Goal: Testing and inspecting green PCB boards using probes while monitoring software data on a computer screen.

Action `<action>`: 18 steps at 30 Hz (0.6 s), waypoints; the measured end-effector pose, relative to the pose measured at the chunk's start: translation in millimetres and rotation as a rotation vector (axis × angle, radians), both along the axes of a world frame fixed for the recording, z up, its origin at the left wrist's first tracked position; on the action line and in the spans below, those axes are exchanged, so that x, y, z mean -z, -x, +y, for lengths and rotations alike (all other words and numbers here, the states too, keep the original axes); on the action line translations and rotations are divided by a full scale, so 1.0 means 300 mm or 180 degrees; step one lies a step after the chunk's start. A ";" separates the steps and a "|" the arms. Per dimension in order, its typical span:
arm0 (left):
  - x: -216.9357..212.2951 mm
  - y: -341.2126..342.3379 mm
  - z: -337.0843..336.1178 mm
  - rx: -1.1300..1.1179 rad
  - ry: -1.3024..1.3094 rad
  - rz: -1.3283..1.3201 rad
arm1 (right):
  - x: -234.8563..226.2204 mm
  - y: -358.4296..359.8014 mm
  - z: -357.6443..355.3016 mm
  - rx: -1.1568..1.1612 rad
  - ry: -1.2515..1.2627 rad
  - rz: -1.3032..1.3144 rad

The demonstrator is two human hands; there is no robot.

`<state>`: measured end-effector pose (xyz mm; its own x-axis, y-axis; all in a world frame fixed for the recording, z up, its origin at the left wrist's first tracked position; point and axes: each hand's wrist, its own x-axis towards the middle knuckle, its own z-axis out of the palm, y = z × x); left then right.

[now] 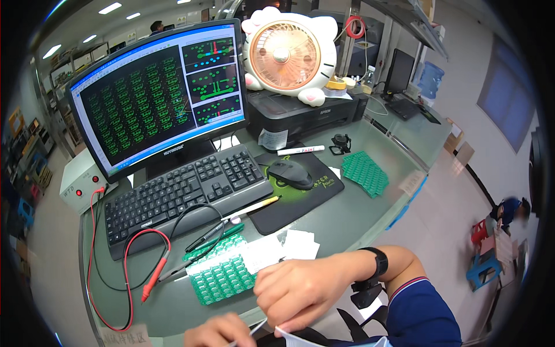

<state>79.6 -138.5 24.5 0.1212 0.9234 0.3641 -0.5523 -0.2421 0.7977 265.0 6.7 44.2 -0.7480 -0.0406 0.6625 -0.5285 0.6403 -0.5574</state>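
While the full-size black plastic keyboard (188, 191) serves as my reference, I log the work in hand as under way and unfinished: the thin white paper-like sheet (296, 341) is between the hands, well in front of the keyboard, on the person's side. Right hand (300, 289): fingers curled, thumb and forefinger pinched narrow on the sheet's edge. Left hand (222, 332): fingers bent beside a white edge, apparently gripping; partly out of view, so cannot tell how firmly. A gap shows between two white edges; torn, folded or separate pieces, cannot tell. Done, by my judgement: small white paper slips (301, 244) lie in front of the keyboard's right end, partly over the flat green gridded circuit-board panel (222, 280). Remaining: the sheet is not set down; its handling looks midway at most. The red-handled test probe (151, 286) rests in front of the keyboard's left half, in neither hand; the second green circuit-board panel (365, 173), right of the keyboard, is likewise untouched.
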 end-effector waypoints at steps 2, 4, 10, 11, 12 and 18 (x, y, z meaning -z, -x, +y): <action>-0.013 0.015 -0.016 0.0052 -0.0423 0.0240 | 0.004 0.011 -0.029 0.0013 -0.0093 0.0186; -0.026 0.032 -0.025 -0.0214 -0.0822 0.0174 | -0.002 0.008 -0.042 0.0037 -0.0209 0.0417; -0.069 0.063 -0.053 0.0089 -0.1290 0.0341 | -0.026 0.001 -0.052 0.0404 -0.0068 0.0498; -0.074 0.066 -0.059 0.0155 -0.1455 0.0279 | -0.025 0.004 -0.053 0.0458 -0.0080 0.0450; -0.077 0.061 -0.068 -0.0096 -0.1335 0.0294 | -0.025 0.003 -0.051 0.0510 -0.0095 0.0400; -0.099 0.067 -0.121 -0.2469 -0.2179 0.2000 | -0.011 -0.035 -0.037 0.0471 0.0018 0.0418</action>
